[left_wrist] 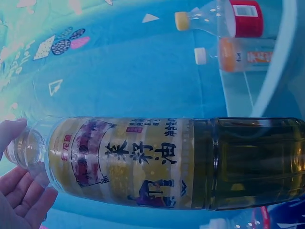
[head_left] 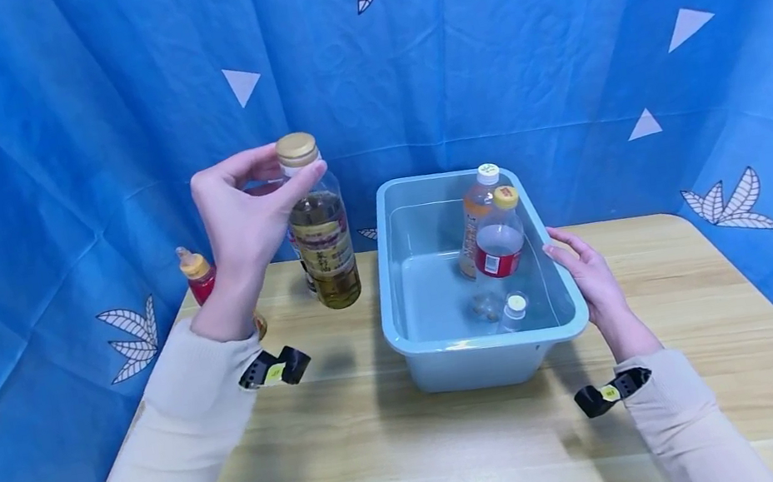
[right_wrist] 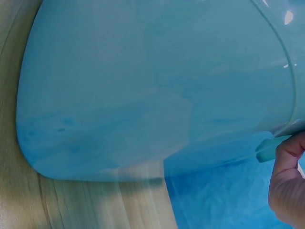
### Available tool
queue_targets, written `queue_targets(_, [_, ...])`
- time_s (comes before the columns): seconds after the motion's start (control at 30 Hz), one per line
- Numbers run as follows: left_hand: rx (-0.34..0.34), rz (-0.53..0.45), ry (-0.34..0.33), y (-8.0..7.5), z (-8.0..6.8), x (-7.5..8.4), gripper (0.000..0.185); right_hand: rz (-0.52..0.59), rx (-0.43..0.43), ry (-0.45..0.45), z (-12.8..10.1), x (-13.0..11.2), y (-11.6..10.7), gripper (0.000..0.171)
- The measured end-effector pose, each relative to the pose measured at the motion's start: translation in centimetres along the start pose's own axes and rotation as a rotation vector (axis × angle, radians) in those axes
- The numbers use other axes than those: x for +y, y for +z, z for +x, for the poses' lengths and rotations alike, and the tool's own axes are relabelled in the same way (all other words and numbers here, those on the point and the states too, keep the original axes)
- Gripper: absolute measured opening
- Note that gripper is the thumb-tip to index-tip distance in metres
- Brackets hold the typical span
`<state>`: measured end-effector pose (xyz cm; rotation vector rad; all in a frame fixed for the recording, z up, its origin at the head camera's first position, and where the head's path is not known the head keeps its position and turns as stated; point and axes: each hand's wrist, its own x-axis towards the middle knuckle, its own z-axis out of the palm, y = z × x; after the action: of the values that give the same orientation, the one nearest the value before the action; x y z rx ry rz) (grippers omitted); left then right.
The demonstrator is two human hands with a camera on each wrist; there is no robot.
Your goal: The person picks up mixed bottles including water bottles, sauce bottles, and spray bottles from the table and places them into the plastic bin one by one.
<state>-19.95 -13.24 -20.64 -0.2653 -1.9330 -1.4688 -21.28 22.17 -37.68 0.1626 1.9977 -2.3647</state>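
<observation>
Thumb and fingers of my left hand [head_left: 242,205] grip a clear bottle of yellowish cooking oil [head_left: 323,243] by its neck, just under the gold cap. The bottle hangs upright, left of a light blue plastic tub [head_left: 434,346]. Its label [left_wrist: 138,160] faces the left wrist camera. My right hand [head_left: 586,273] holds the tub's right rim, and a curled finger shows at that rim [right_wrist: 272,149] in the right wrist view. Inside the tub stand a bottle with a red label and yellow cap [head_left: 497,249] and an orange-labelled bottle with a white cap [head_left: 477,201].
A smaller white-capped bottle [head_left: 515,310] is low in the tub's near right corner. Left of the tub, a red bottle with a yellow cap [head_left: 197,273] stands partly behind my left forearm. Another bottle is mostly hidden behind the oil. Blue patterned cloth [head_left: 552,38] hangs behind the wooden table [head_left: 406,457].
</observation>
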Motion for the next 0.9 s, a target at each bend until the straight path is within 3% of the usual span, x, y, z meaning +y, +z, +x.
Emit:
queue_targets(0.43, [-0.043,-0.053,0.013,2.5,1.3,1.8,0.04,-0.025,0.006,0.018,-0.1,-0.1,0.0,0.058])
queue_targets(0.9, [-0.05,-0.081,-0.02,5.8,2.0,1.4,0.042,-0.01,0.005,0.013,-0.1,-0.1,0.0,0.058])
